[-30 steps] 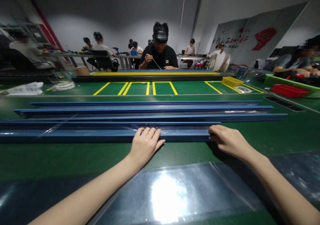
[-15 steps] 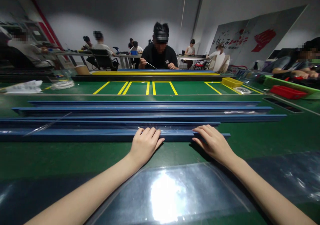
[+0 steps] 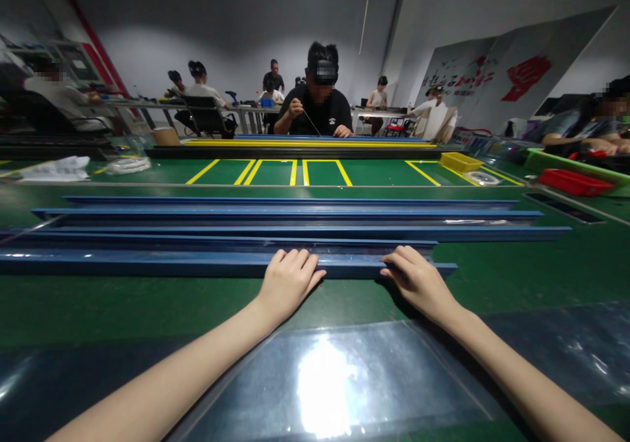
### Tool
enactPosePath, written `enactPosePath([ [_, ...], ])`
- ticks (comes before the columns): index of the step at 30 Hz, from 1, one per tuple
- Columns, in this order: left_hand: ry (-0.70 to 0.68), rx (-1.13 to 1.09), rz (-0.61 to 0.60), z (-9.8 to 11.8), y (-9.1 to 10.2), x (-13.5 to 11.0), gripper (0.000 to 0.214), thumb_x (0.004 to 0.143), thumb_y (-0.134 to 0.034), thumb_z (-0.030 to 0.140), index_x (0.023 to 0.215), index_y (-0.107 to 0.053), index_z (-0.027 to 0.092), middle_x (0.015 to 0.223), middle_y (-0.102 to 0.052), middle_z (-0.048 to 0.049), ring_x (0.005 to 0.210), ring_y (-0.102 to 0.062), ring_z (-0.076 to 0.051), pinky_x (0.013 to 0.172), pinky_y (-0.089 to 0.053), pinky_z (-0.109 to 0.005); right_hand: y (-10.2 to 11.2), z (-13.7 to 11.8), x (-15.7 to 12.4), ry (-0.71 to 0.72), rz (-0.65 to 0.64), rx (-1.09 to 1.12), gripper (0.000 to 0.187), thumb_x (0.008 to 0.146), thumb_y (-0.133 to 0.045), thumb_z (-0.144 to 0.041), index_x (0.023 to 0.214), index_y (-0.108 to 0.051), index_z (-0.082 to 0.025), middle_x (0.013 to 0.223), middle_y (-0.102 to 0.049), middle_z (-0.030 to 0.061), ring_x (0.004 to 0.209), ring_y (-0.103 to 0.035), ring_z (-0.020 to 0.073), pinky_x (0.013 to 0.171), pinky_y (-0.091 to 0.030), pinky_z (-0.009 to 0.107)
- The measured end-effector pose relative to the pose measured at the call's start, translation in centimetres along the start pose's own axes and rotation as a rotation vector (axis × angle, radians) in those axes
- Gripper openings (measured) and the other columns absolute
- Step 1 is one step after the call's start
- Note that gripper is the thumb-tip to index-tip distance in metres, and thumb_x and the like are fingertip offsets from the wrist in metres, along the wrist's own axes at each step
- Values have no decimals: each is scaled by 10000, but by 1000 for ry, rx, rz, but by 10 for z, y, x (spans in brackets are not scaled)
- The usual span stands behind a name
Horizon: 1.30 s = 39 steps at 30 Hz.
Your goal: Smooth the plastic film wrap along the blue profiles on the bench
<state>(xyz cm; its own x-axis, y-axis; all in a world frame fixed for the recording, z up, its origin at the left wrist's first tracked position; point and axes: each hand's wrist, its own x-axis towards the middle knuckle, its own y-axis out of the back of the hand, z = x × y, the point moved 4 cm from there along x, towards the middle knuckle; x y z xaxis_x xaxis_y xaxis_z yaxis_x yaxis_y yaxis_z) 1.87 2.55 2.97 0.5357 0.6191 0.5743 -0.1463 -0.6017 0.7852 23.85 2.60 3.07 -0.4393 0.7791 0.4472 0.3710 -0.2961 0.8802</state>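
Note:
My left hand (image 3: 290, 277) has its fingers curled over the near wall of the closest long blue channel (image 3: 187, 269), thumb along the front. Further right, my right hand (image 3: 416, 273) grips the same channel close to its right end, fingers bent over the top edge and thumb in front. The channel's inside looks shiny, as if lined with clear film. At far left a thin clear strip (image 3: 37, 227) lies slanted across the channels. More long blue channels (image 3: 305, 231) lie parallel just behind.
A glossy clear sheet (image 3: 394, 376) covers the table's near side. At right lie a phone (image 3: 564, 207), a red tray (image 3: 575, 182) and a yellow tray (image 3: 461, 162). Across the green table a co-worker (image 3: 317, 104) holds a thin stick over yellow and black bars (image 3: 305, 152).
The thin clear strip has slid to the left along the channels. My hands keep their places on the near channel. The co-worker's stick hand has risen, and the view has turned slightly.

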Motion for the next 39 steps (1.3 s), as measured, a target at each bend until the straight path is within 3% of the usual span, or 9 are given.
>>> enactPosePath([
  [10, -10, -5, -13, -1, 0, 1, 221, 854, -456, 353, 789, -556, 168, 693, -581, -20, 666, -503, -167, 611, -267, -295, -3, -4, 2, 12, -67, -182, 173, 873, -366, -250, 795, -502, -177, 773, -528, 68, 729, -466, 190, 619, -368, 292],
  [14, -13, -7, -13, -1, -1, 1, 227, 851, -459, 356, 779, -556, 165, 685, -577, -22, 664, -501, -167, 610, -264, -294, -6, -5, 1, 23, -93, -267, 173, 875, -358, -237, 866, -507, -151, 822, -575, 92, 735, -495, 200, 634, -354, 303],
  [20, -26, -6, 5, -1, 0, 2, 219, 849, -464, 352, 781, -552, 163, 684, -576, -19, 664, -505, -169, 604, -267, -296, -8, -4, 0, 45, -82, -192, 224, 874, -354, -211, 1043, -476, -130, 1048, -587, 127, 916, -525, 224, 722, -384, 318],
  [39, -22, -16, -14, -1, -2, 1, 227, 854, -453, 358, 778, -548, 167, 688, -574, -19, 660, -510, -166, 595, -277, -294, -7, -4, 1, 24, -111, -199, 231, 866, -353, -218, 1035, -485, -131, 1078, -589, 134, 988, -536, 225, 775, -415, 330],
])
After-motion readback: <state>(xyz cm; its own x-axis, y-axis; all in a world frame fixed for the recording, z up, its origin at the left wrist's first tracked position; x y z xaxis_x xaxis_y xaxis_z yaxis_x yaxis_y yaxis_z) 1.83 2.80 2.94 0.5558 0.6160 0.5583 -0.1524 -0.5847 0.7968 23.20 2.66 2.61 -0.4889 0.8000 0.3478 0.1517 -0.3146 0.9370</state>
